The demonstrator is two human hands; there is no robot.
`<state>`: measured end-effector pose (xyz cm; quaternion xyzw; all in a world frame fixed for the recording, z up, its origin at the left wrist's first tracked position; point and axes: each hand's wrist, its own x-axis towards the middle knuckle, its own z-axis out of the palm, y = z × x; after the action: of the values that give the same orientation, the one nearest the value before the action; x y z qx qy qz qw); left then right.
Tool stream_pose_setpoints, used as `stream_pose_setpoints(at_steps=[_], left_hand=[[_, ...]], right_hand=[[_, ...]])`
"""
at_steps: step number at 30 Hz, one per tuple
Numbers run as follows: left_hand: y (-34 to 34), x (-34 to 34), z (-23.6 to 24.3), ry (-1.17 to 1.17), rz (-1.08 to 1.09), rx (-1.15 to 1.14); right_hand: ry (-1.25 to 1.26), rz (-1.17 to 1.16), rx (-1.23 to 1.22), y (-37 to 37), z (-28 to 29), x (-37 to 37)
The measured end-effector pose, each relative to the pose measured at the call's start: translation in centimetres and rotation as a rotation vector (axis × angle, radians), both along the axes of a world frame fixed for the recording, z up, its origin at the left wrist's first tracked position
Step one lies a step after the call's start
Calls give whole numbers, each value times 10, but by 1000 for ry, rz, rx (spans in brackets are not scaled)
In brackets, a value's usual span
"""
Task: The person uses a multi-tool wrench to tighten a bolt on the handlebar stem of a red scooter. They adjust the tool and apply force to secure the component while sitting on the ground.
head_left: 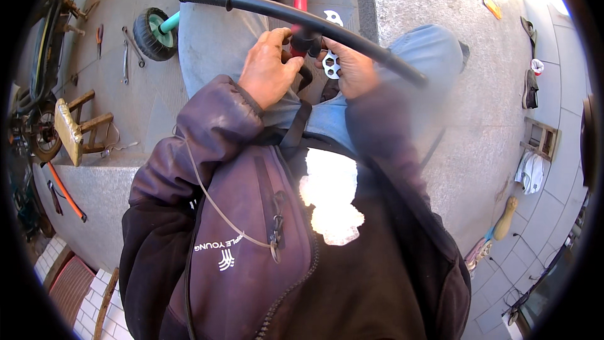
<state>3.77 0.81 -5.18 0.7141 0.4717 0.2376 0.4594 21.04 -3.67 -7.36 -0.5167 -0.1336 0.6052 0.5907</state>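
A small red bike's front end stands between my knees, its black handlebar (283,11) slanting down to the right with a ribbed grip at the upper left. Below the bar, my left hand (269,68) closes its fingers and thumb around the red stem (299,43) at the dark clamp (304,39). On the clamp's other side is my right hand (354,70), partly under the bar, closed on a flat silver multi-hole wrench (331,65). The wrench stands along the stem, with its other end showing above the bar. My right fingertips are partly hidden.
A black wheel with a mint-green hub (154,33) lies left of my knee. Farther left are a screwdriver (99,39), spanners (126,56) and a wooden stool (70,131). To the right lie an orange packet (491,5), shoes (530,89) and a brush (505,217).
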Motion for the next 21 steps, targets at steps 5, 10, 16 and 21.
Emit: stream_pose_setpoints(at_steps=[5, 10, 16, 21], left_hand=[[4, 6, -6, -40, 34, 45], [7, 11, -11, -109, 51, 106], [4, 15, -7, -46, 113, 108], [-1, 20, -4, 75, 155, 195]], right_hand=[[-26, -10, 1, 0, 1, -2], [-53, -52, 24, 1, 0, -5], [-134, -63, 154, 14, -18, -5], [-277, -45, 180, 24, -20, -4]])
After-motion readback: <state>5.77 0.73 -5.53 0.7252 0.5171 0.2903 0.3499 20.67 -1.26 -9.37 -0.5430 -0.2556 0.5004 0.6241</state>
